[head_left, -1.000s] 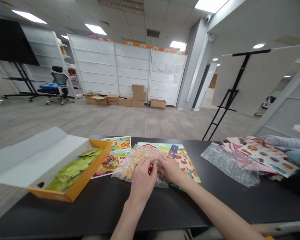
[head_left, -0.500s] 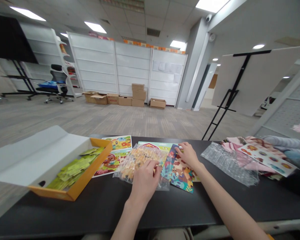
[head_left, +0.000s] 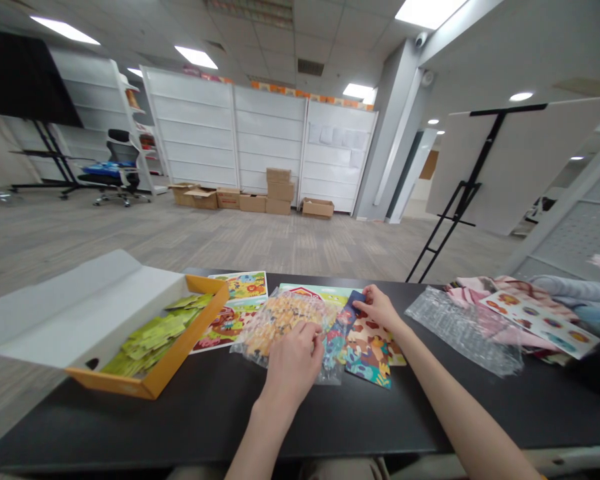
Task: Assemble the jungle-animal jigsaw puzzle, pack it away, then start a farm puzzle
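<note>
A clear plastic bag [head_left: 275,327] full of small orange-yellow pieces lies at the middle of the black table. My left hand [head_left: 296,357] rests on its right part, fingers curled and closed on the plastic; the fingertips are partly hidden. My right hand [head_left: 380,310] pinches the top end of a dark blue illustrated card [head_left: 351,309], whose lower part runs beside and under the bag's edge. Below my right hand lies a brown-patterned picture card [head_left: 369,350] with animal drawings. Under the bag and cards, a larger farm picture sheet [head_left: 325,291] shows in part.
An open yellow box [head_left: 165,373] with green pieces [head_left: 150,340] stands at left, its white lid folded back. Picture sheets [head_left: 230,323] lie beside it. At right are an empty clear bag [head_left: 465,333], a sticker sheet [head_left: 540,323] and folded cloths [head_left: 500,287].
My right hand has drawn the top of the blue card slightly to the right, so it leans more. My left hand stays on the bag. The whole view has shifted a little.
</note>
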### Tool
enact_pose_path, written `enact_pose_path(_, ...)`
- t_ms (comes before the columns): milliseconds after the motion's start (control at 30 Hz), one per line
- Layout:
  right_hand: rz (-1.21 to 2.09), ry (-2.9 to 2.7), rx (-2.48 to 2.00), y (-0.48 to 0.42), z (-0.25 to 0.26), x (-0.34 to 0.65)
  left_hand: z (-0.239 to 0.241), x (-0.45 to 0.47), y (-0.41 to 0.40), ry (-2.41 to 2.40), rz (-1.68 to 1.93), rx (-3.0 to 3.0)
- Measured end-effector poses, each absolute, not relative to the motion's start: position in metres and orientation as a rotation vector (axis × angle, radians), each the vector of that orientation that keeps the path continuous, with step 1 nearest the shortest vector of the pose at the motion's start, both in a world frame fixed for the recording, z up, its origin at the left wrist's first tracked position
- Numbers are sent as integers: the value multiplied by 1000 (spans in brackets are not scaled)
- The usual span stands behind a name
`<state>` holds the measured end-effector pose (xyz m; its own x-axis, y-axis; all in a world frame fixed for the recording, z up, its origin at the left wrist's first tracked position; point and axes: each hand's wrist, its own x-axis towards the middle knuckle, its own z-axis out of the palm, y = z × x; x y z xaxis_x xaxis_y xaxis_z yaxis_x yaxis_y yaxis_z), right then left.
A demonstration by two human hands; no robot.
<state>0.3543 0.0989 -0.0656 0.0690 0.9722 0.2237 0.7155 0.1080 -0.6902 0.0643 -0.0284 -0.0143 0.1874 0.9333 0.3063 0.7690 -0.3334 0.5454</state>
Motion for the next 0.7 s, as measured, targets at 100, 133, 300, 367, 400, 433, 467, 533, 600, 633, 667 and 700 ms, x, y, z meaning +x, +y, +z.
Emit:
enact_pose_path(100, 562, -1707, -1635, 98, -60, 361, -16, 63, -29, 1618, 802, 2253)
enact_pose_path(133, 582, -1726, -1636, 97, -57, 364, -17, 62, -29, 1606, 767, 2278)
enact_pose_path(300, 858, -1672, -1596, 89, -44, 378, -19, 63, -31, 1488, 533, 2426)
enact_pose_path(367, 999, -1603, -1592, 85, -39, 381, -18, 63, -32, 1458, 456, 2470)
enact_pose_path(400, 1051, -1579, -1586, 83, -37, 381, -18, 63, -32, 1450, 436, 2483)
enact_pose_path(433, 1087, -1565, -1577, 82, -35, 382, -18, 63, -32, 1447, 428, 2489)
enact_pose_path(467, 1108, -1560, -1566, 81, -33, 382, -18, 63, -32, 1447, 426, 2488)
enact_pose_path(533, 1122, -1569, -1548, 79, -31, 382, -18, 63, -32, 1451, 431, 2481)
enact_pose_path(600, 1124, -1585, -1539, 78, -29, 382, -18, 63, -32, 1452, 430, 2477)
enact_pose_path(633, 1125, -1594, -1533, 78, -29, 383, -17, 63, -32, 1455, 428, 2476)
enact_pose_path(667, 1128, -1604, -1524, 77, -28, 385, -17, 63, -32, 1459, 426, 2476)
enact_pose_path(700, 1128, -1610, -1518, 77, -27, 386, -17, 63, -32, 1463, 422, 2475)
